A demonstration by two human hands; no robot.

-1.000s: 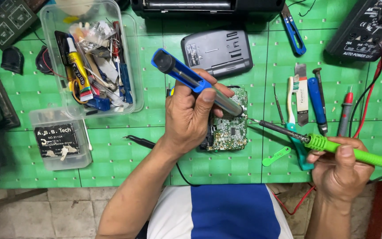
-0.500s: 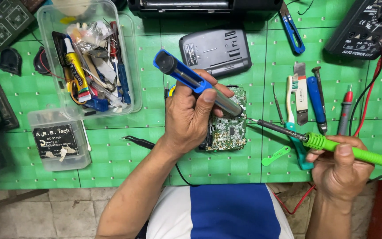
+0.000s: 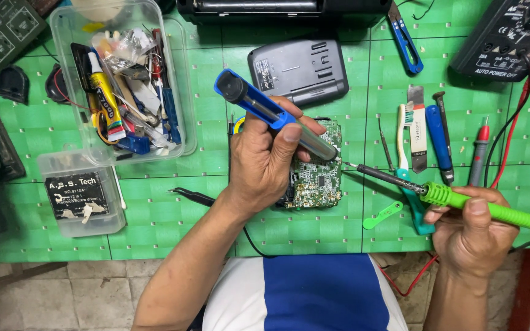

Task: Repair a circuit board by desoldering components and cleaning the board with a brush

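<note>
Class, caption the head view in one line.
Left hand aims a blue desoldering pump at a circuit board; right hand holds a green soldering iron.

Blue, green and grey tools on a green counter

The desoldering pump (image 3: 265,113) was blue with a silver-grey barrel; the soldering iron (image 3: 483,205) had a bright green handle and dark shaft. The circuit board (image 3: 317,181) was green, speckled silver and black, and the counter (image 3: 173,220) wore a green woven-grid pattern.

Clear bin (image 3: 179,132) of odds and ends, grey charger (image 3: 299,70), blue snips (image 3: 405,38) — toothbrush (image 3: 403,138)
</note>
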